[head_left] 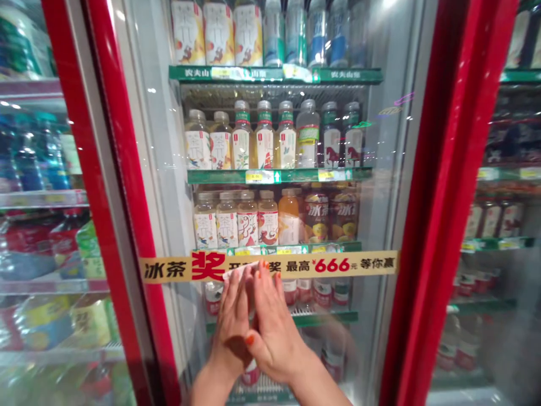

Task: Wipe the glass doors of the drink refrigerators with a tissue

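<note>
Both my hands are raised together in front of the fridge's glass door (384, 225), at the yellow strip with printed characters (380, 264). My left hand (230, 327) has its fingers straight and close together over a thin white piece, like a tissue or wipe (237, 272), pressing it toward the door. Only the upper edge of this white piece shows; the fingers cover the rest. My right hand (274, 330), with orange-red nails, lies flat beside the left and partly overlaps it. Its fingers stretch upward across the strip, and its thumb crosses toward the left hand.
Behind the glass, green-edged shelves (228, 176) carry rows of drink bottles (265, 138). Red door frames (127, 169) rise on the left and right (448, 197). Further fridge sections with bottles (34, 152) stand at both sides, blurred.
</note>
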Demonstrator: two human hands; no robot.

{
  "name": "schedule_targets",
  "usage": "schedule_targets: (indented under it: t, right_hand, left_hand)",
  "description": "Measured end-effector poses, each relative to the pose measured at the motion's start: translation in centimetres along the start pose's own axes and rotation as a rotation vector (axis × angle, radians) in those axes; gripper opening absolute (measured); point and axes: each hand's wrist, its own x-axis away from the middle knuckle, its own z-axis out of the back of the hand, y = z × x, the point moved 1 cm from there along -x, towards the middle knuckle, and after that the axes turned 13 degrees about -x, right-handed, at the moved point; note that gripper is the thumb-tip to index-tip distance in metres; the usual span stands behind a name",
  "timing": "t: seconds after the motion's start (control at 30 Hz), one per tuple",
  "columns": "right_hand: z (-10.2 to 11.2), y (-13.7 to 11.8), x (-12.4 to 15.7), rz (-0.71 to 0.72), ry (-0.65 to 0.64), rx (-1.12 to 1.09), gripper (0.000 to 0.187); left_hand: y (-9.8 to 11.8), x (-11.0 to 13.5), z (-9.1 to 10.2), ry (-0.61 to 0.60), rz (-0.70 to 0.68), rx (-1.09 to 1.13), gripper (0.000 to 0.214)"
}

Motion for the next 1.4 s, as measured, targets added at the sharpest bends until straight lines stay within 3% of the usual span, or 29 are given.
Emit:
schedule_targets:
  t: [0.1, 0.2, 0.3, 0.4, 0.5, 0.57, 0.63, 0.7, 0.8, 0.9, 0.97, 1.07, 1.13, 1.17, 1.2, 1.3, 1.33, 1.4]
  right_hand:
    - [4.0, 2.9, 2.7, 0.054, 0.058, 0.118, 0.074]
    - [7.3, 7.1, 6.3, -0.077, 0.216, 0.369, 0.078]
    - [8.3, 10.8, 9.0, -0.181, 0.315, 0.526, 0.078]
    - [7.7, 12.3, 10.1, -0.197, 0.333, 0.591, 0.080]
    - [7.4, 12.2, 10.1, -0.196, 0.328, 0.586, 0.082]
    - [7.4, 12.0, 10.1, -0.189, 0.328, 0.570, 0.081]
    - [7.5, 11.9, 10.3, -0.196, 0.347, 0.557, 0.082]
    - [7.4, 12.0, 10.5, -0.213, 0.373, 0.540, 0.081]
    - [7.0, 12.2, 10.6, -0.233, 0.399, 0.496, 0.080]
    - [6.9, 12.0, 10.5, -0.219, 0.419, 0.486, 0.079]
    - [7.0, 11.9, 10.4, -0.223, 0.434, 0.469, 0.078]
    - [7.0, 11.9, 10.3, -0.231, 0.447, 0.437, 0.076]
    - [6.9, 12.1, 10.4, -0.228, 0.450, 0.444, 0.078]
    - [6.8, 12.2, 10.4, -0.227, 0.447, 0.452, 0.079]
    - [6.8, 12.2, 10.5, -0.233, 0.445, 0.456, 0.079]
    - [6.6, 12.1, 10.5, -0.255, 0.443, 0.440, 0.078]
    - [6.6, 12.0, 10.5, -0.261, 0.449, 0.433, 0.078]
    - [6.6, 11.8, 10.5, -0.268, 0.459, 0.428, 0.077]
  left_hand:
    - [-0.2, -2.2, 0.0, 0.010, -0.117, -0.150, 0.076]
    - [-3.5, -3.4, 1.3, -0.007, 0.103, -0.245, 0.083]
    - [-5.6, -5.1, 2.3, -0.010, 0.342, -0.278, 0.089]
    - [-3.1, -5.9, 1.5, 0.017, 0.277, -0.290, 0.099]
    - [1.5, -3.2, -0.4, 0.034, 0.027, -0.285, 0.116]
    - [2.9, 0.1, -1.3, 0.034, -0.165, -0.287, 0.128]
    - [1.9, 3.1, -1.1, 0.014, -0.297, -0.287, 0.132]
    - [-1.0, 4.3, 0.0, -0.039, -0.225, -0.290, 0.127]
    - [-4.8, 1.9, 2.1, -0.022, 0.135, -0.229, 0.094]
    - [-4.0, -1.9, 2.2, 0.098, 0.323, -0.151, 0.075]
    - [-1.7, -2.5, 1.0, 0.117, 0.307, -0.185, 0.088]
    - [0.4, -0.3, -0.8, 0.067, 0.002, -0.296, 0.107]
    - [-1.3, 1.3, -0.7, 0.062, -0.230, -0.354, 0.110]
    - [-3.0, 1.3, -0.3, 0.073, -0.274, -0.377, 0.110]
    - [-5.0, 0.7, 0.4, 0.073, -0.243, -0.396, 0.108]
    - [-9.8, -4.2, 2.7, -0.008, 0.097, -0.393, 0.098]
    - [-10.0, -6.1, 3.2, -0.026, 0.184, -0.369, 0.099]
    - [-8.2, -8.7, 3.1, -0.026, 0.233, -0.323, 0.106]
